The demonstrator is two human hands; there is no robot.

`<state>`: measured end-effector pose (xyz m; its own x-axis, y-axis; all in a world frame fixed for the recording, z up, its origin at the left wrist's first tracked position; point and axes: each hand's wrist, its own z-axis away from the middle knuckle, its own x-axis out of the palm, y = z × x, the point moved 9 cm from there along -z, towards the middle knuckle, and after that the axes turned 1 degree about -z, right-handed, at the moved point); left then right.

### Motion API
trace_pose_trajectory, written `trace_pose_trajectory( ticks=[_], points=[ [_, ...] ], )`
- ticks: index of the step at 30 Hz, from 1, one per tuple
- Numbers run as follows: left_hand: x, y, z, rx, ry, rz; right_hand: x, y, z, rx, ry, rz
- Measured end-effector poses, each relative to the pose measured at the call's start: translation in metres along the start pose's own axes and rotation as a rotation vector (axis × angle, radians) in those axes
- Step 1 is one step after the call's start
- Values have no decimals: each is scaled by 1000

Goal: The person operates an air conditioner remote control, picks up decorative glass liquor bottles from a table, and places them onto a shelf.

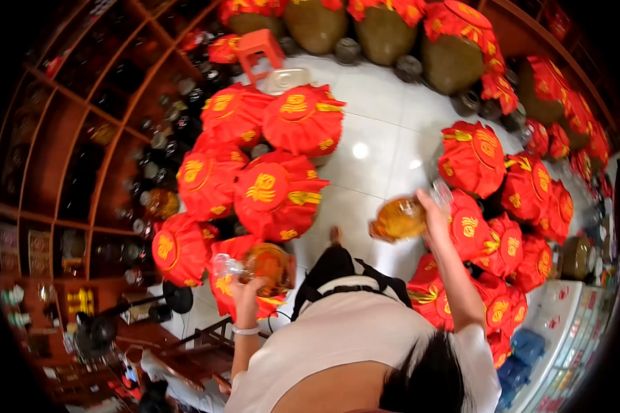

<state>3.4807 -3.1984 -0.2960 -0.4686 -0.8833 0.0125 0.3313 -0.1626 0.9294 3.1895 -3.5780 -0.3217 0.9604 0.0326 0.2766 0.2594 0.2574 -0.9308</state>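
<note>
My left hand [244, 289] grips a clear plastic jug of amber liquid [265, 265] by its handle, held low over a red cloth-covered jar [241, 292] on the left. My right hand [434, 213] holds up a second clear jug of amber liquid [399, 220] by its top, out over the white tiled floor [372, 138] beside the red-covered jars on the right [472, 158]. Both arms reach forward from my white-sleeved torso. My foot [335, 236] shows on the floor between the two jar groups.
Several large jars capped with red and gold cloth [277, 193] crowd both sides of a narrow floor aisle. Big brown urns [386, 31] line the back wall. Wooden shelves with bottles [110, 131] curve along the left. A red stool [258, 48] stands at the back. A fan [93, 334] sits lower left.
</note>
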Motion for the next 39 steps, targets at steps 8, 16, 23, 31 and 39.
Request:
trace_pose_trajectory(
  ticks=[8,16,23,31,39],
  points=[
    [106,56,-219,128,39,53,157,-69,-197,85,-58,3],
    [296,155,-373,171,-254,-21,206,-136,-349,-87,-106,11],
    [446,193,-482,105,-329,37,287,-184,-505,-212,-620,-238],
    [532,228,-582,76,-93,101,470,-257,-606,-687,-1146,-12],
    [504,243,-700,182,264,-148,544,-220,-742,-677,-971,521]
  ],
)
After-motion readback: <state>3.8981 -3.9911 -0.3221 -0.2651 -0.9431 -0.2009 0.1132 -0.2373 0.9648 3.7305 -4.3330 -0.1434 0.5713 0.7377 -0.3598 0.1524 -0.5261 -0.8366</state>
